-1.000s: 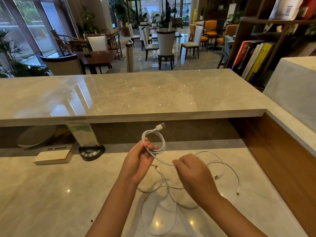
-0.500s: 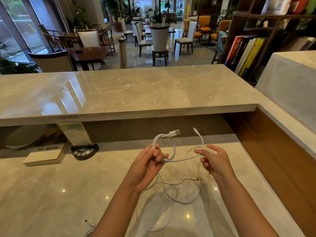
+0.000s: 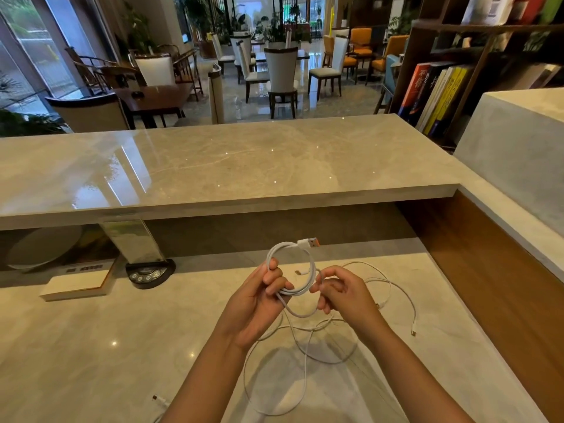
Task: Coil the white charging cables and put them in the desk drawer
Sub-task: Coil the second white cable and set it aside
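Gripping a small coil of white cable (image 3: pixel 308 270), the left hand (image 3: pixel 256 303) holds it while the right hand (image 3: pixel 343 296) pinches its strand.

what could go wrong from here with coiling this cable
The loose cable trailing below the coil crosses other white strands on the desk, so pulling more in may snag or drag them along. The left hand pinches the coil at one side only, so loops could spring open if the right hand tugs.
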`<state>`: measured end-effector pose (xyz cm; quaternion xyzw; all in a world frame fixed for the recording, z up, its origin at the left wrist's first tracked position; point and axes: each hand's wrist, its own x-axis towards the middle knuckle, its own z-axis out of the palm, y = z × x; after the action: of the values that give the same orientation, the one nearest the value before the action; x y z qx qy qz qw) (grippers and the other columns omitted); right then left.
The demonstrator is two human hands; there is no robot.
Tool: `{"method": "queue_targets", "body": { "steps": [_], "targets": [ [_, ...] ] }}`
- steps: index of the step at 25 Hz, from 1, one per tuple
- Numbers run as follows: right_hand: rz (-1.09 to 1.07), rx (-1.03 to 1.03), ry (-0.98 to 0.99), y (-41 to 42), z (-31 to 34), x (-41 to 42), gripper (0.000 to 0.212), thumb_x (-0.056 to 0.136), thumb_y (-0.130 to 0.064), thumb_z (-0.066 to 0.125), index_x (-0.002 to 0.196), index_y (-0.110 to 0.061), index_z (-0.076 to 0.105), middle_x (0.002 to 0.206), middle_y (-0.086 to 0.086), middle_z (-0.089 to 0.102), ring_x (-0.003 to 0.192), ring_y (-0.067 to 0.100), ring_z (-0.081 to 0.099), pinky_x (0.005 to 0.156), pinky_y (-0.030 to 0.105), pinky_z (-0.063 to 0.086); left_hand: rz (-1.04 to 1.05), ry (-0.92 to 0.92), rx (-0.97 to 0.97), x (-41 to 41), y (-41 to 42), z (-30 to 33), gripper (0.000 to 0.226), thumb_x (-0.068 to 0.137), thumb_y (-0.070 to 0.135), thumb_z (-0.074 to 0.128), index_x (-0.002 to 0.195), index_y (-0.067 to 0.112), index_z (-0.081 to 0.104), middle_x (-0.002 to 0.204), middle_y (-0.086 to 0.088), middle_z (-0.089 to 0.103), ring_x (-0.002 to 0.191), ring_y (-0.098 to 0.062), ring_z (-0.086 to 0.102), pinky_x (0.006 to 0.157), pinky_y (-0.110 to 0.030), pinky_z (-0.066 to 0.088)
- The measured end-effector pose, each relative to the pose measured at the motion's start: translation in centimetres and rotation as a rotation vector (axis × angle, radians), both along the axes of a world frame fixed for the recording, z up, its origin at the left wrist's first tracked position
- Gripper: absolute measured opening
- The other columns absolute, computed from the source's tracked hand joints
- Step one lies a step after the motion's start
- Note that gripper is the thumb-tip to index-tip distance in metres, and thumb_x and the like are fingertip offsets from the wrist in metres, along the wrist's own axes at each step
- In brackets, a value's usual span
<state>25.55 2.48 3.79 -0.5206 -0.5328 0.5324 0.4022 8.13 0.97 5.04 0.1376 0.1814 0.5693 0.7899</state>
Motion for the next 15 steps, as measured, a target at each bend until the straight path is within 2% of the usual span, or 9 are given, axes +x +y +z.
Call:
{"method": "queue_targets", "body": {
  "steps": [3,4,7,8,10,12,13,15],
  "targets": [
    [0.031,0.074,0.084,-0.6,0.1,-0.4,0.019,0.087,0.009,0.048,0.091,-0.007,0.057,0.073,0.006,0.068,0.053,0.017,0.056,0.049,0.023,0.046,0.069,0.014,-0.104,0.2,-0.2,0.6,0.007,0.082,0.013,0.058,0.08,0.007,0.056,0.054,0.0,0.044,0.044,-0.008,0.042,0.058,-0.022,0.051],
    [0.051,0.105,0.097,-0.9,0.3,-0.7,0.025,0.086,0.011,0.048,0.096,-0.011,0.054,0.07,0.004,0.067,0.055,0.018,0.056,0.051,0.024,0.047,0.073,0.034,-0.135,0.4,-0.2,0.8,0.009,0.083,0.014,0.051,0.082,0.006,0.055,0.054,0.0,0.045,0.044,-0.008,0.043,0.056,-0.022,0.051],
    [0.066,0.24,0.095,-1.7,0.4,-1.5,0.048,0.08,0.001,0.058,0.105,-0.033,0.036,0.077,0.004,0.065,0.067,0.02,0.061,0.065,0.028,0.053,0.073,-0.001,-0.194,1.3,-0.2,0.8,0.01,0.081,0.012,0.047,0.082,0.004,0.054,0.054,-0.001,0.043,0.043,-0.009,0.04,0.05,-0.025,0.052],
    [0.079,0.298,0.05,-1.9,0.3,-1.7,0.048,0.079,-0.005,0.063,0.105,-0.034,0.034,0.084,0.003,0.063,0.074,0.018,0.063,0.071,0.028,0.054,0.075,-0.011,-0.195,1.4,-0.2,0.8,0.01,0.082,0.012,0.047,0.082,0.005,0.053,0.054,-0.001,0.042,0.043,-0.009,0.039,0.051,-0.025,0.052],
    [0.103,0.398,-0.068,-2.2,0.0,-2.0,0.037,0.083,-0.017,0.064,0.103,-0.037,0.041,0.091,-0.005,0.059,0.081,0.01,0.06,0.075,0.026,0.054,0.071,0.002,-0.201,1.5,0.0,0.6,0.013,0.088,0.014,0.045,0.084,0.006,0.054,0.055,0.0,0.043,0.044,-0.008,0.04,0.054,-0.024,0.052],
    [0.061,0.508,-0.156,-2.0,-0.1,-2.0,0.014,0.086,-0.032,0.055,0.093,-0.043,0.054,0.09,-0.016,0.057,0.078,0.007,0.058,0.067,0.022,0.052,0.07,0.003,-0.206,1.4,0.1,0.4,0.019,0.093,0.015,0.041,0.085,0.005,0.055,0.055,-0.001,0.044,0.044,-0.008,0.04,0.055,-0.024,0.052],
    [0.012,0.561,-0.175,-2.0,-0.2,-2.0,0.013,0.086,-0.036,0.05,0.09,-0.044,0.058,0.09,-0.018,0.057,0.076,0.007,0.059,0.062,0.02,0.051,0.067,0.001,-0.201,1.4,0.1,0.4,0.019,0.093,0.015,0.041,0.086,0.005,0.055,0.055,-0.001,0.045,0.044,-0.008,0.041,0.054,-0.023,0.052],
    [-0.139,0.604,-0.174,-2.0,-0.2,-1.7,0.017,0.086,-0.038,0.048,0.089,-0.035,0.065,0.103,-0.016,0.055,0.082,0.005,0.058,0.061,0.016,0.05,0.052,0.031,-0.168,1.7,0.0,0.4,0.014,0.088,0.014,0.044,0.084,0.006,0.054,0.055,0.0,0.045,0.045,-0.008,0.041,0.055,-0.021,0.05]
  ]
}}
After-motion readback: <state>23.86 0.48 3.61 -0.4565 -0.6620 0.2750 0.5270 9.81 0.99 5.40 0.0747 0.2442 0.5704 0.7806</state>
